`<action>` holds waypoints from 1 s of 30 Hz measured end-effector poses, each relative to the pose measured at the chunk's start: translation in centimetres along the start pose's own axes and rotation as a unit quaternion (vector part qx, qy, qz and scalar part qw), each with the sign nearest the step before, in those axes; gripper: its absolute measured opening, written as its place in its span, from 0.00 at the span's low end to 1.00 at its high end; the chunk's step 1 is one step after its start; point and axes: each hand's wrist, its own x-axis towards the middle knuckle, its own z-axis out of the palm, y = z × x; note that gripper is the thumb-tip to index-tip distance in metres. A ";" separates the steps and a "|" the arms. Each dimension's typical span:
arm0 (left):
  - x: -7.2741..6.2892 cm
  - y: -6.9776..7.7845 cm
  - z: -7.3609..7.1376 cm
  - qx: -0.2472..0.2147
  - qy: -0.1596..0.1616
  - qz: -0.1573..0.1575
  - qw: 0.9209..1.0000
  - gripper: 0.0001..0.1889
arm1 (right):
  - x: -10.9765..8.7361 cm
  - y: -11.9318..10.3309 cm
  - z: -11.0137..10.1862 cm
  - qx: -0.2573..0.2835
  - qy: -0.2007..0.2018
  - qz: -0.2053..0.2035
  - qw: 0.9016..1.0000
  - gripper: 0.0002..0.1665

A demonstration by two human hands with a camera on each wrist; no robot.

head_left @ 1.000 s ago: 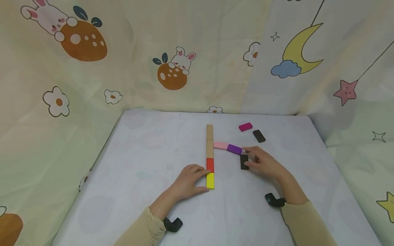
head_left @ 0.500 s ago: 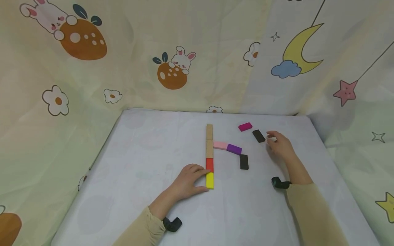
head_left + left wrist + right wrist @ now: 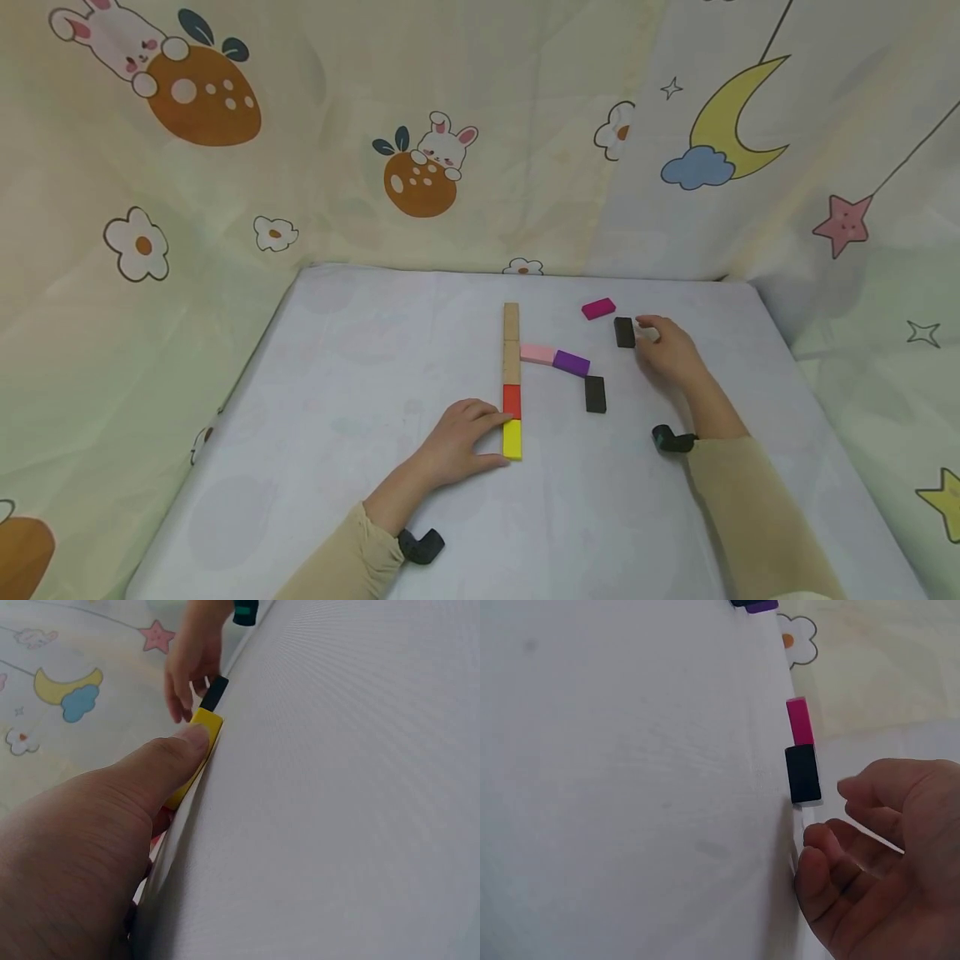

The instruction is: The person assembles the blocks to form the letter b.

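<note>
In the head view, two plain wooden blocks (image 3: 511, 342), a red block (image 3: 512, 401) and a yellow block (image 3: 512, 440) form a straight line. My left hand (image 3: 459, 444) holds the yellow block at its near end, thumb on that end and index finger by the red-yellow seam. Branching right from the line are a pink block (image 3: 537, 355) and a purple block (image 3: 572, 363). My right hand (image 3: 672, 354), fingers loosely bent, is beside a black block (image 3: 625, 332). The right wrist view shows a gap between its fingertips and that black block (image 3: 803, 774).
Behind the nearer black block lies a magenta block (image 3: 598, 309). Another black block (image 3: 596, 394) sits below the purple one's right end. A white cloth (image 3: 337, 375) covers the table, and patterned curtains (image 3: 525, 167) rise behind it.
My right hand has left the purple block's end and moved right and back to the far black block. That block has turned more upright and shifted slightly left. My left hand stays put.
</note>
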 end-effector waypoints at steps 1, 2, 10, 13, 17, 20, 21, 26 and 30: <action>0.0 0.0 0.0 0.000 0.000 0.000 1.000 0.35 | 0.2 0.0 -0.1 -0.002 -0.004 -0.003 1.000 0.33; 0.0 0.0 0.0 -0.001 0.000 0.000 1.000 0.35 | 0.5 0.1 -0.1 -0.005 -0.011 -0.002 1.000 0.35; 0.0 -0.1 0.1 -0.004 0.004 -0.003 1.000 0.35 | 2.4 0.3 -0.4 -0.014 -0.091 -0.010 0.996 0.45; 0.0 -0.2 0.1 -0.004 0.003 -0.002 1.000 0.35 | 2.7 0.4 -0.4 -0.023 -0.098 -0.017 0.995 0.45; 0.0 -0.2 0.1 -0.001 0.000 -0.001 1.000 0.35 | 3.0 0.6 -0.4 -0.031 -0.098 -0.028 0.994 0.45; 0.0 -0.2 0.1 0.001 0.000 -0.001 1.000 0.35 | 3.1 0.7 -0.4 -0.035 -0.098 -0.031 0.994 0.45; 0.0 -0.2 0.1 0.001 0.000 -0.001 1.000 0.35 | 3.1 0.7 -0.4 -0.038 -0.099 -0.031 0.994 0.44; 0.0 -0.1 0.1 -0.001 -0.003 -0.002 1.000 0.35 | 3.0 0.8 -0.4 -0.036 -0.094 -0.023 0.995 0.43; 0.0 -0.1 0.0 -0.004 -0.006 -0.005 1.000 0.35 | 2.6 0.9 -0.4 -0.023 -0.088 -0.020 0.996 0.43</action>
